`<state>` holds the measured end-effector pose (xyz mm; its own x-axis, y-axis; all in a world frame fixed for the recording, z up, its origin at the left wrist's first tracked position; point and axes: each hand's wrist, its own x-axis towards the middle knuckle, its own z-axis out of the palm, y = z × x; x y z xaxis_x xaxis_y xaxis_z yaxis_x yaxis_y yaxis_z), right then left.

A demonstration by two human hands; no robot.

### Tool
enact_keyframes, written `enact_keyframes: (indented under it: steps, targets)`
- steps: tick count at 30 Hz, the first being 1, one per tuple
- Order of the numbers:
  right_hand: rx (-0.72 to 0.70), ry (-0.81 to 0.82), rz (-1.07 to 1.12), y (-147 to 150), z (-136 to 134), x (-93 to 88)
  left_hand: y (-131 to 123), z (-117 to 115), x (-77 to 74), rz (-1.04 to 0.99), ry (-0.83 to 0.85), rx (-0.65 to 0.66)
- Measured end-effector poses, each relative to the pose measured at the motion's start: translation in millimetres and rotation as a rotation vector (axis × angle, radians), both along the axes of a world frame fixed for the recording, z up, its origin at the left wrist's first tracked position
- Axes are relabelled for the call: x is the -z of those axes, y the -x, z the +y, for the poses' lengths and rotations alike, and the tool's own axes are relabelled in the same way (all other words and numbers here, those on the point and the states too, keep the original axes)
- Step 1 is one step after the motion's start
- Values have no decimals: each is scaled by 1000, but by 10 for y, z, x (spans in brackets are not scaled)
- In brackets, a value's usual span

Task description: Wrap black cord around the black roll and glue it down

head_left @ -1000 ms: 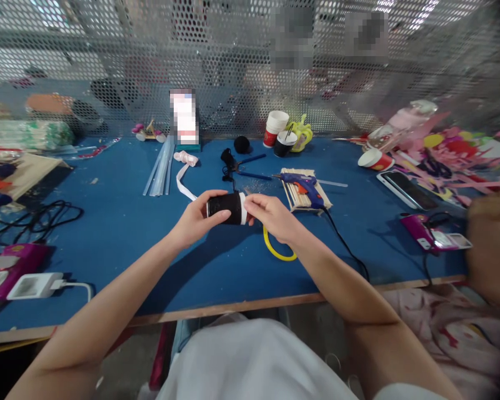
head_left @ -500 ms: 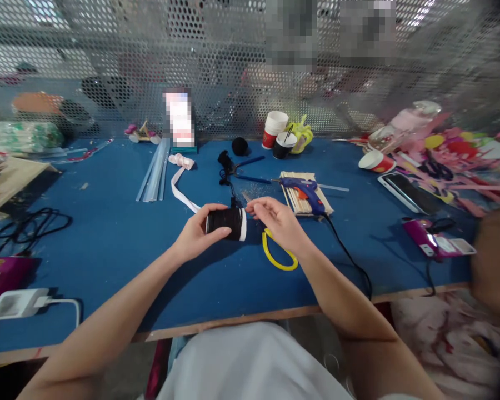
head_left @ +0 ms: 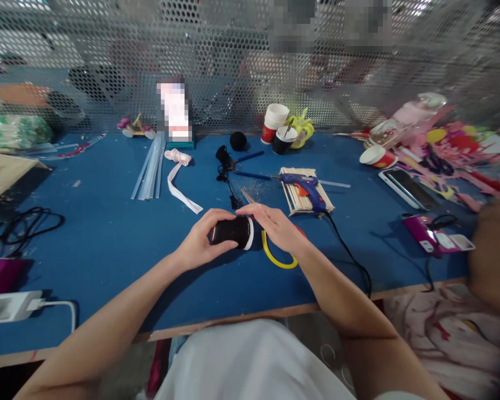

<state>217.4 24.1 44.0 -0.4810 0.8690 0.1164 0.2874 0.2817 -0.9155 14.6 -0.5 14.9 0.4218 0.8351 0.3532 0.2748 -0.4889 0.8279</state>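
Note:
My left hand (head_left: 200, 241) is wrapped round a black roll of ribbon or tape with a white rim (head_left: 233, 231), held on its side just above the blue table (head_left: 108, 239). My right hand (head_left: 275, 225) lies over the roll's right end, its fingers pinched at the top edge; what they pinch is too small to name. Yellow-handled scissors (head_left: 277, 256) lie on the table under my right hand.
A blue glue gun (head_left: 304, 186) rests on a bundle of wooden sticks, its black cord running to the front edge. Clear glue sticks (head_left: 150, 166), a white ribbon (head_left: 179, 186), paper cups (head_left: 275, 122), a phone (head_left: 404, 189) and pink craft scraps lie around. Another person's arm (head_left: 494, 250) is at the right.
My right hand came off the roll's end and then returned onto its top. The roll dropped slightly lower and the view shifted a little.

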Motion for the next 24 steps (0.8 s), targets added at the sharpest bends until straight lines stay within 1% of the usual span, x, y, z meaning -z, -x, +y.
enact_keyframes:
  steps: [4,7,11,15,17,21,22,24]
  targets:
    - [-25,38,129,22,17,17,1,-15,13,34,39,19]
    - [-39,74,181,45,45,17,3,-30,11,43,43,66]
    - [-67,134,136,102,100,27,3,-42,-38,99,-13,155]
    - [-80,227,60,183,142,54,-2,-48,-84,177,5,199]
    - [-66,317,109,222,156,59,-9,-55,-92,184,22,203]
    - [-53,573,308,301,204,50,-31,-80,-99,169,45,240]
    - [-59,616,338,325,230,51,-38,-88,-103,165,53,251]
    - [-54,653,371,383,314,63,-51,-104,-116,153,65,272]
